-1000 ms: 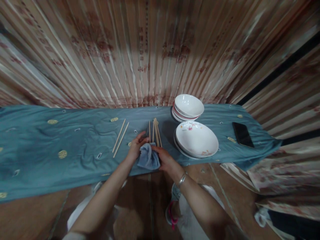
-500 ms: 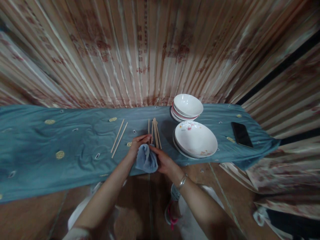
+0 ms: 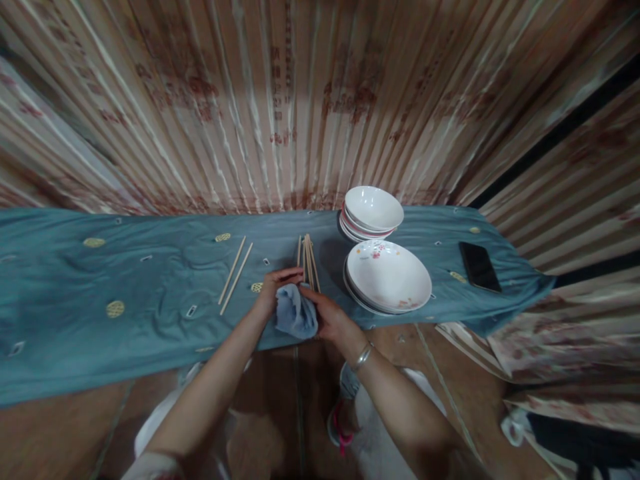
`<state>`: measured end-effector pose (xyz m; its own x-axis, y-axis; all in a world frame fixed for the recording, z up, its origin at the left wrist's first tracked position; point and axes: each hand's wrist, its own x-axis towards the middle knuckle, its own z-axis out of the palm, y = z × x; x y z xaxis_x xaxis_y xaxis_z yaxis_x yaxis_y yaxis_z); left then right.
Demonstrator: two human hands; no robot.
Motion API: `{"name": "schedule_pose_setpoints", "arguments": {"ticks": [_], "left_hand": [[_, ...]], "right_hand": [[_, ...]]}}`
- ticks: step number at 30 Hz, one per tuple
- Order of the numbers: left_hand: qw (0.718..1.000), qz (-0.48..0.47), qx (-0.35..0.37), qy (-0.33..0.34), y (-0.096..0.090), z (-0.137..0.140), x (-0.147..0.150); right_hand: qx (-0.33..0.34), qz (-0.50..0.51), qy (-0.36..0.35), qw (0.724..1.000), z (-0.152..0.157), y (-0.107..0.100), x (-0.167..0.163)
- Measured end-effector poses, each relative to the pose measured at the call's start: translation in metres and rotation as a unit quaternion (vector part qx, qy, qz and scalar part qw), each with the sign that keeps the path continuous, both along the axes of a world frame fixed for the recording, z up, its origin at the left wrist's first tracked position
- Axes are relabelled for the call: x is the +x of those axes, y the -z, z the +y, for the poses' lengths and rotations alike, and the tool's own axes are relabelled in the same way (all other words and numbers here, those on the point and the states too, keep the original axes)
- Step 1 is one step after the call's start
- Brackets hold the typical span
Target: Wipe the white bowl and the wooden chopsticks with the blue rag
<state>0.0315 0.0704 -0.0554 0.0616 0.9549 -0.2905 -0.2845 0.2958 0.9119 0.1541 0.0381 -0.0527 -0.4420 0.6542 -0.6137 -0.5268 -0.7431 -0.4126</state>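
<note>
**Both hands on a blue rag next to a bunch of chopsticks**

Middle of the frame, right at the near edge of the desk [image 3: 75, 320]: the left hand [image 3: 273, 290] and right hand [image 3: 327, 317] both have hold of a crumpled light-blue rag [image 3: 296, 312]. Left fingers [image 3: 290, 273] are curled over its top-left side, and the right fingers wrap it from the right. The rag sits at the near ends of a bundle of chopsticks [image 3: 309, 257], which runs away from it toward the top of the frame. Can't tell whether any stick is actually inside the cloth.

A loose pair of chopsticks [image 3: 235, 275] lies just left of the hands, angled. Right of centre there's a big stack of plates [image 3: 387, 277], with a stack of bowls [image 3: 373, 212] just behind it. A black phone [image 3: 479, 267] lies further right. The whole desk is covered in a teal cloth.
</note>
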Motion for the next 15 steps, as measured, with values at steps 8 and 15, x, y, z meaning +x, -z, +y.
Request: {"name": "schedule_pose_setpoints", "arguments": {"ticks": [8, 15], "left_hand": [[0.999, 0.035, 0.011, 0.006, 0.007, 0.008, -0.001], [0.995, 0.077, 0.055, -0.008, 0.024, 0.016, 0.003]], "right_hand": [[-0.002, 0.016, -0.007, 1.0, -0.007, -0.006, -0.003], [0.084, -0.033, -0.109, 0.99, -0.034, -0.011, 0.009]]}}
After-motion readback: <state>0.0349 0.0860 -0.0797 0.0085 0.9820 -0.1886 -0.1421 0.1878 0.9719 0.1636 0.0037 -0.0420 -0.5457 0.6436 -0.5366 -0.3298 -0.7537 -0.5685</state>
